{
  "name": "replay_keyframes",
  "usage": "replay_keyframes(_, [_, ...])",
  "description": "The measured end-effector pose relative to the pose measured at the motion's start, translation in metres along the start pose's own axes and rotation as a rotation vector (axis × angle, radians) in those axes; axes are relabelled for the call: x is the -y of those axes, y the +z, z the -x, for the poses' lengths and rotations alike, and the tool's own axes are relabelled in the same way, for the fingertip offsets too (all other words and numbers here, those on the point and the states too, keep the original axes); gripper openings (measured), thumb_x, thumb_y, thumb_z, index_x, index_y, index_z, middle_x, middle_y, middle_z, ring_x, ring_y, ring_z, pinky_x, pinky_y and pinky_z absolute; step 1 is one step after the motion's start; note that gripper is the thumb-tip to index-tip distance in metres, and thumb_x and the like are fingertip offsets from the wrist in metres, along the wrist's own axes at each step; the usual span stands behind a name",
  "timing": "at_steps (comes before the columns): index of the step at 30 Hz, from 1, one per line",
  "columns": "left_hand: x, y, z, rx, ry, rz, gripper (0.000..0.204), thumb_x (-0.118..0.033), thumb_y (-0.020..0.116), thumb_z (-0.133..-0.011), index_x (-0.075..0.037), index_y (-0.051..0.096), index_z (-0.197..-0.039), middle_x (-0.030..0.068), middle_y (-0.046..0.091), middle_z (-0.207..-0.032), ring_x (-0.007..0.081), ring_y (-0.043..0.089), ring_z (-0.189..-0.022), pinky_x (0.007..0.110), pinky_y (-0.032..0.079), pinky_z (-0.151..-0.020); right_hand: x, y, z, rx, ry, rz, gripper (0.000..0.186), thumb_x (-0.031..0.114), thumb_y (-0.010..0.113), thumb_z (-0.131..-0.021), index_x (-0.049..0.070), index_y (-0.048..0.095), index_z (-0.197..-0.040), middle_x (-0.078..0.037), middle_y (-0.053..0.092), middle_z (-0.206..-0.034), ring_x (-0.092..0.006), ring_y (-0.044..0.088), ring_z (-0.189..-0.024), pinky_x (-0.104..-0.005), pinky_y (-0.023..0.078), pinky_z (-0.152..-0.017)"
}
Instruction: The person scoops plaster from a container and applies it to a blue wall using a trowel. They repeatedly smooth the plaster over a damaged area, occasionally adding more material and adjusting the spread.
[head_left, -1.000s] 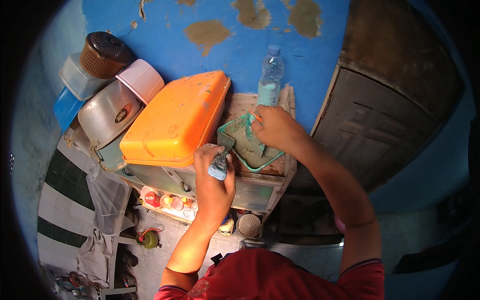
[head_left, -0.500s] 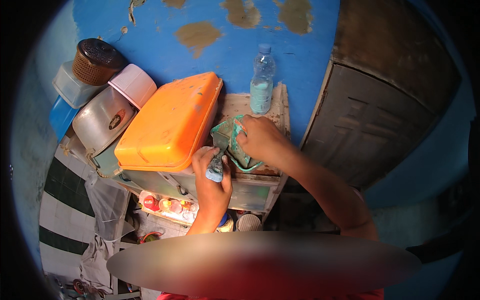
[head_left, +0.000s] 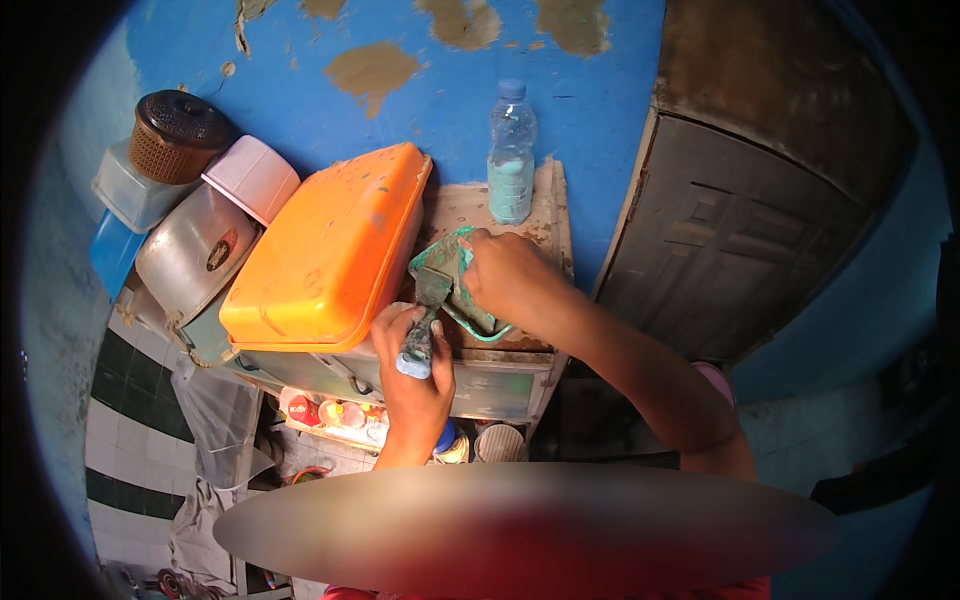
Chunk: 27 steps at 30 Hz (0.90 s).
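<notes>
Work is under way, not finished: left hand (head_left: 412,368) grips a paint-caked scraper (head_left: 424,318), blade in the green tray (head_left: 452,280) that the right hand (head_left: 512,280) clasps on the worktop (head_left: 480,205)

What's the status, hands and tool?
Left hand gripping scraper by its handle. Right hand on green tray. Scraper blade at tray. Orange box close alongside on the left.

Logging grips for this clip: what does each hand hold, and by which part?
Left hand grips a paint-caked scraper by its handle. Right hand holds the green tray by its rim.
</notes>
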<state>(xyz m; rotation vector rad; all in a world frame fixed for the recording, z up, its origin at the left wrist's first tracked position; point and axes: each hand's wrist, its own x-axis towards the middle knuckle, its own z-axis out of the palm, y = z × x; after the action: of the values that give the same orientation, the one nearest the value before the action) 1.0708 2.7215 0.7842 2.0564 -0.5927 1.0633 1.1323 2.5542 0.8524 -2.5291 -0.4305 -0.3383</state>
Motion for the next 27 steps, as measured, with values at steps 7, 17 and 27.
replay_keyframes(7, [-0.004, 0.001, -0.002, -0.006, -0.036, 0.021, 0.033, 0.0, 0.066, -0.088, 0.004, 0.052, -0.118, 0.0241, 0.051, -0.115, 0.0414, 0.055, -0.106, 0.045, 0.046, -0.094, -0.009, -0.019, -0.01, -0.035, 0.042, 0.165, 0.025, 0.013, 0.062, -0.087, -0.009, 0.06, -0.099, -0.028, 0.068, -0.082, -0.0424, 0.07, -0.081, -0.0501, 0.056, -0.071])
replay_keyframes(17, [-0.003, 0.007, 0.001, -0.052, -0.1, 0.097, 0.031, 0.003, 0.065, -0.088, 0.002, 0.053, -0.116, 0.0214, 0.053, -0.112, 0.0378, 0.055, -0.107, 0.043, 0.045, -0.095, 0.004, -0.011, -0.008, -0.021, -0.084, 0.215, 0.022, 0.013, 0.06, -0.089, -0.005, 0.057, -0.1, -0.026, 0.066, -0.075, -0.0433, 0.068, -0.076, -0.0525, 0.053, -0.068])
replay_keyframes(27, [0.015, 0.018, 0.012, -0.136, -0.065, 0.176, 0.034, 0.004, 0.067, -0.085, 0.001, 0.057, -0.117, 0.0208, 0.054, -0.116, 0.0365, 0.055, -0.108, 0.041, 0.045, -0.094, -0.016, -0.012, -0.014, -0.074, -0.046, 0.193, 0.02, 0.013, 0.06, -0.09, -0.006, 0.055, -0.095, -0.027, 0.063, -0.071, -0.0462, 0.064, -0.072, -0.0538, 0.05, -0.067])
